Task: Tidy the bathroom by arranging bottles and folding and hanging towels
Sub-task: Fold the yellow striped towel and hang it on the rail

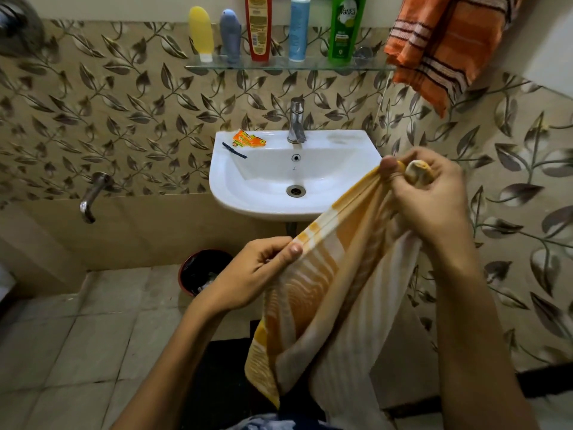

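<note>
Folding yellow towel: left hand pinching edge, right hand gripping bunched corner. Next: probably align corners, fold in half.

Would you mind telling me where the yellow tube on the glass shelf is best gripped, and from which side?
Grip the yellow tube round its wide middle, coming from the front. It stands cap-down at the left end of the glass shelf, with the wall behind and the grey tube close on its right. Both hands are holding the towel, so I'd free one first.
</note>
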Demonstrator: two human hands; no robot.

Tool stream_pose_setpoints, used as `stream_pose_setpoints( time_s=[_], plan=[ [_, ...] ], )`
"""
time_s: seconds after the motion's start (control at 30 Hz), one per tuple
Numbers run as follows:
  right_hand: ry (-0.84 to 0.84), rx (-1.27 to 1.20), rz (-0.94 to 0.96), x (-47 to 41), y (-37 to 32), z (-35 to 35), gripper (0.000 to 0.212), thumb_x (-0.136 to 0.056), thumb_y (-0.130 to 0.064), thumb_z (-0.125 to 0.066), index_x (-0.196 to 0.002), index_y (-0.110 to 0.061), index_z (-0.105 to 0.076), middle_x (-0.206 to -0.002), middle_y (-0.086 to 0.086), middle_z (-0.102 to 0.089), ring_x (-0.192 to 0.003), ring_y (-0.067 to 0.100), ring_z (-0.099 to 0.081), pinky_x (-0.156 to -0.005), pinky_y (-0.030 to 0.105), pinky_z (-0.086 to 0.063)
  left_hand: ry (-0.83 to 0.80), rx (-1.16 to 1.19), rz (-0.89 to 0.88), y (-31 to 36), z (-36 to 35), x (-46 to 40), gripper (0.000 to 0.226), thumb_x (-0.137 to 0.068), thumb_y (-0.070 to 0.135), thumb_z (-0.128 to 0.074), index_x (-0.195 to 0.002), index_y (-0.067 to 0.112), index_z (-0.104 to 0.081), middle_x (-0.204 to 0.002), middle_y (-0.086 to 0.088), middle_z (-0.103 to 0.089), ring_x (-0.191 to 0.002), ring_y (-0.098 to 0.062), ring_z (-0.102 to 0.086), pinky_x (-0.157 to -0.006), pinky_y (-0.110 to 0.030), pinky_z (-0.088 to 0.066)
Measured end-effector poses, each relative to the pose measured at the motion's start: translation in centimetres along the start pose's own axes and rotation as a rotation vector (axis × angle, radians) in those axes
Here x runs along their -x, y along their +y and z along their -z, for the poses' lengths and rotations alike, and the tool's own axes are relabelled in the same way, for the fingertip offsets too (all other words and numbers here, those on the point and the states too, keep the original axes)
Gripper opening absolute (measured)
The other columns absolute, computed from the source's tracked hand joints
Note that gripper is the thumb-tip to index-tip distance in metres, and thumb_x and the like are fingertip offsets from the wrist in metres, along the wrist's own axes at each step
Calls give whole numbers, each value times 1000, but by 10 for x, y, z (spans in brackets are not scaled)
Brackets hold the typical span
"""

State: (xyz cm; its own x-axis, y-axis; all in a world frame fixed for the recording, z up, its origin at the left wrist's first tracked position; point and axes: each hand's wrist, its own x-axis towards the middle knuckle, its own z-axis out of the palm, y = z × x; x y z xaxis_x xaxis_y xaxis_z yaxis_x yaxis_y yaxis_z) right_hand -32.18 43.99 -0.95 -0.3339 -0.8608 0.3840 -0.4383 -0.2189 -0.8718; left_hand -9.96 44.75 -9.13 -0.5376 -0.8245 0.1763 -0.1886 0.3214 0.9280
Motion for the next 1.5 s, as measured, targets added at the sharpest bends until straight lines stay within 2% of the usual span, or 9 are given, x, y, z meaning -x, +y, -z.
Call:
stream_pose_setpoints(
  time_s=[0.23,0.43,0.53,0.67,0.93,1.2,1.33,1.43,1.5],
  plan=[
    [161,363,-59,0,5,12,14,-89,-27,-61,-103,-28,-62,-100,-1,-63,-85,10,-57,-69,27,-47,160,-80,-67,3,11,1,29,-92,44,-41,-70,27,-51,-66,8,-42,-60,-5,-42,-55,-17,-34],
    [-647,295,112,39,-2,-30,28,-81,-37,-70,-108,-42,-63,-88,-12,-43,-84,1,-51,-79,22,-43,78,-196,-108,13,1,-4,23,-91,43,-44,-87,31,-63,-73,8,-60,-66,-11,-56,-61,-26,-46],
    [-765,397,127,39,4,-35,19,-83,-47,-63,-97,-34,-65,-87,-12,-42,-79,0,-49,-71,22,-40,64,-201,-72,9,-1,-1,38,-90,44,-44,-99,15,-66,-85,-7,-66,-80,-24,-62,-72,-47,-49],
    [-909,487,122,35,7,-34,16,-82,-49,-59,-76,-35,-57,-87,-6,-45,-83,13,-52,-76,33,-44,70,-193,-43,7,0,3,33,-86,49,-50,-87,19,-63,-75,-8,-60,-69,-29,-55,-61,-45,-45],
    [-417,321,-55,12,18,-11,36,-93,-34,-52,-91,-1,-67,-83,9,-50,-90,33,-56,-75,35,-40,103,-75,97,-3,14,8,42,-84,49,-52,-78,8,-62,-73,-18,-61,-64,-32,-57,-57,-30,-42],
    [-138,658,-131,10,34,-11,19,-93,-23,-57,-109,-15,-64,-103,7,-44,-100,29,-55,-80,31,-39,162,-169,69,4,19,9,28,-89,39,-45,-81,21,-65,-75,2,-61,-69,-9,-58,-61,-21,-43],
    [-482,263,-23,34,21,-31,35,-80,-23,-74,-112,-32,-63,-103,-12,-47,-84,-18,-52,-75,-2,-36,97,-218,14,13,10,3,30,-90,34,-45,-86,11,-65,-76,-8,-61,-72,-21,-57,-64,-33,-43],
    [-860,242,57,42,16,-46,30,-77,-31,-75,-106,-32,-67,-101,-11,-62,-96,-2,-59,-89,24,-48,86,-215,-34,17,5,0,24,-91,26,-48,-84,11,-65,-72,-2,-62,-69,-16,-58,-64,-33,-43],
    [-855,291,30,42,16,-49,12,-77,-34,-75,-87,-32,-68,-82,-10,-66,-86,9,-62,-82,38,-52,98,-230,-39,15,6,0,23,-92,23,-50,-88,9,-67,-76,4,-65,-73,-7,-60,-67,-26,-45]
  ],
)
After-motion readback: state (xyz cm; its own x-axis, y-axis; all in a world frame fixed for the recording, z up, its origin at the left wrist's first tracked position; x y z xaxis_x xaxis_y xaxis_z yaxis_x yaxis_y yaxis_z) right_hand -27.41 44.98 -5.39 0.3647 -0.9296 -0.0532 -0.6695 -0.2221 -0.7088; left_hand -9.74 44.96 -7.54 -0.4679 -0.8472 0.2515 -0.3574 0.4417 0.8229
